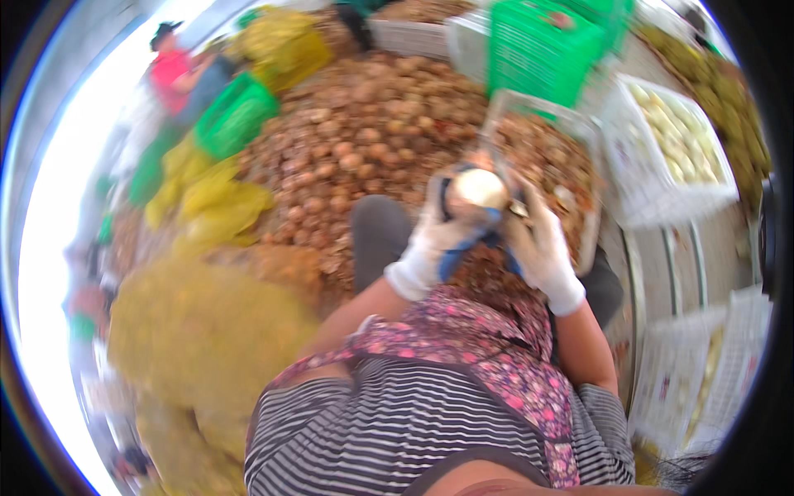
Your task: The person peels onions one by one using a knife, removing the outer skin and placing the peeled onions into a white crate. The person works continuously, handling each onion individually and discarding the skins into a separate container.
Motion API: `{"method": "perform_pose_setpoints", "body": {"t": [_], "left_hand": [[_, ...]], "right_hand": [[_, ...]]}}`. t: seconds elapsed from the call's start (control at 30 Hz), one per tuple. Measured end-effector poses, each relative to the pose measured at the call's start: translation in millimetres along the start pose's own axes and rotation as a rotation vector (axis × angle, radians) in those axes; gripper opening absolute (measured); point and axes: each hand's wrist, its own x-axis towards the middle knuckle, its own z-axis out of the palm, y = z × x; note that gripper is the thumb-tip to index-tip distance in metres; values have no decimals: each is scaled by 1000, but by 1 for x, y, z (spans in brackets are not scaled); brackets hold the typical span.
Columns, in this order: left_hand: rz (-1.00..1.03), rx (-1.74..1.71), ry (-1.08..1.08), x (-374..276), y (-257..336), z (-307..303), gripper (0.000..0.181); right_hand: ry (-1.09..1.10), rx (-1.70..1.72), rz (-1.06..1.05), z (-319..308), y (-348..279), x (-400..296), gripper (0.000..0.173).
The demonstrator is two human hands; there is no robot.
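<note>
My left hand point(428, 242), in a white glove with blue on the palm side, is closed around an onion point(479, 188) whose pale, peeled side faces up. Close on the right of it is my right hand point(537, 239), gloved the same way, its fingers bent around a small tool point(518, 208) that is too blurred to name. Beneath and beyond both hands stands a pale plastic crate point(592, 204) holding onion skins point(546, 149). A large heap of unpeeled brown onions point(366, 142) spreads ahead and to the left.
Peeled onions fill a white crate point(639, 180) at right. Green crates point(539, 56) stand ahead. Yellow mesh sacks point(205, 328) lie at left, near a green basket point(236, 115). A person in a red top point(170, 74) sits at the far left. More white crates point(676, 372) stand at lower right.
</note>
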Motion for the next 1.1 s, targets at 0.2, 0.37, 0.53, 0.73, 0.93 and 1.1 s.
{"method": "perform_pose_setpoints", "body": {"t": [0.2,0.37,0.53,0.73,0.93,1.1], "left_hand": [[110,-250,-119,-7,6,5,79],[101,-17,-59,-10,5,-2,79],[80,-2,-17,-11,3,-10,72],[0,-158,-60,-15,-11,-25,69],[-7,129,-210,-9,27,-21,76],[66,-32,-109,-9,7,-18,83]], "right_hand": [[15,-94,-240,-23,-6,-22,60],[-69,-303,-392,-20,-11,-27,68],[-119,-169,-292,-14,-16,-20,61],[-263,293,103,-15,-21,-23,57],[-288,49,-257,-21,-24,-21,51],[123,-144,-194,-16,9,1,50]]}}
